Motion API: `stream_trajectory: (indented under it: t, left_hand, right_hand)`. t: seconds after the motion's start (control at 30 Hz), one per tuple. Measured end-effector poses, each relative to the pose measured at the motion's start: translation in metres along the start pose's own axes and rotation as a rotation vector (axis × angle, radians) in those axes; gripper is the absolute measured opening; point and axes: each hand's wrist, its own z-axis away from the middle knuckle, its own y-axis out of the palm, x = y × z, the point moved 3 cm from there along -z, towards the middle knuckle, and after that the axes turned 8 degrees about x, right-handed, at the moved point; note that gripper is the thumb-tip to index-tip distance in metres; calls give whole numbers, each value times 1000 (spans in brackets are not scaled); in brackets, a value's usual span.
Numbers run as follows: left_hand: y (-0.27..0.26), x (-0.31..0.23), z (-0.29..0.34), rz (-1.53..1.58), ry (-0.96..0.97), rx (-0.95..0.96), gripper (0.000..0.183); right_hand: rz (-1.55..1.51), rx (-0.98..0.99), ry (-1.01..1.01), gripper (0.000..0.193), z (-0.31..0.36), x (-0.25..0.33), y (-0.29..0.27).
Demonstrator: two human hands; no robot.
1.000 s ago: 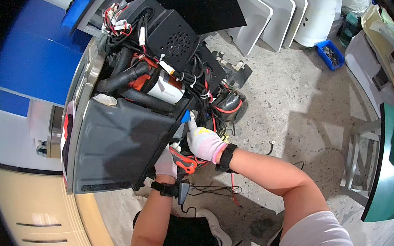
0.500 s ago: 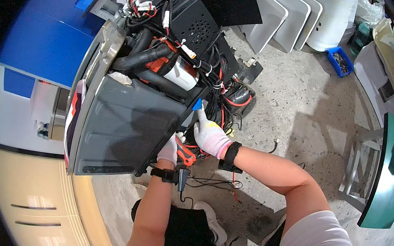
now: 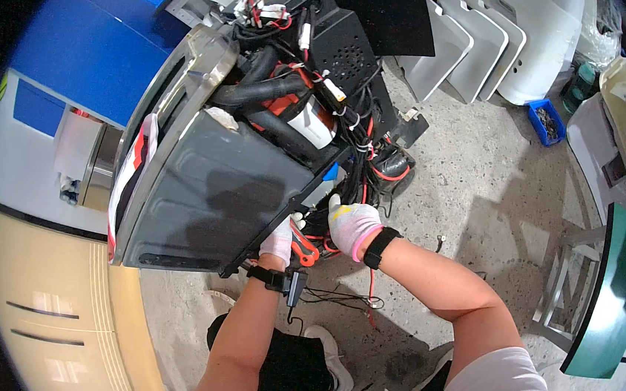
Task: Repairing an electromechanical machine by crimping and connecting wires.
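A large grey plastic tank (image 3: 216,194) lies tilted in a machine, its open underside crowded with hoses and wiring. My left hand (image 3: 277,243), in a white glove, reaches in at the tank's lower right edge. Its fingers are partly hidden and appear closed around a hand tool with a red-and-grey handle (image 3: 304,248). Just right of that, my gloved right hand (image 3: 355,225) is closed beside the black cable bundle (image 3: 358,158), its thumb side up and the other fingertips out of sight. A small blue tab (image 3: 331,172) on the tank's edge sits just above this hand.
Loose black cable (image 3: 345,299) lies on the concrete floor below my hands. A green-topped stool (image 3: 610,288) stands at the right. White panels (image 3: 475,49) lean at the back, near a blue bin of small parts (image 3: 545,123). Beige cabinets (image 3: 58,300) line the left.
My right hand has drawn back from the blue tab, down and to the right. The left hand stays at the tank's edge. The whole view has shifted slightly.
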Motion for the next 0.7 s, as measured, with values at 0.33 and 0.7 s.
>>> stream_trajectory:
  t: [0.33,0.7]
  left_hand:
    - [8,-5,3,74,-26,-12,14]
    - [11,-7,7,38,-78,-13,16]
  right_hand:
    - [-491,15,36,69,-9,-14,14]
    - [-804,15,151,25,-32,0,25]
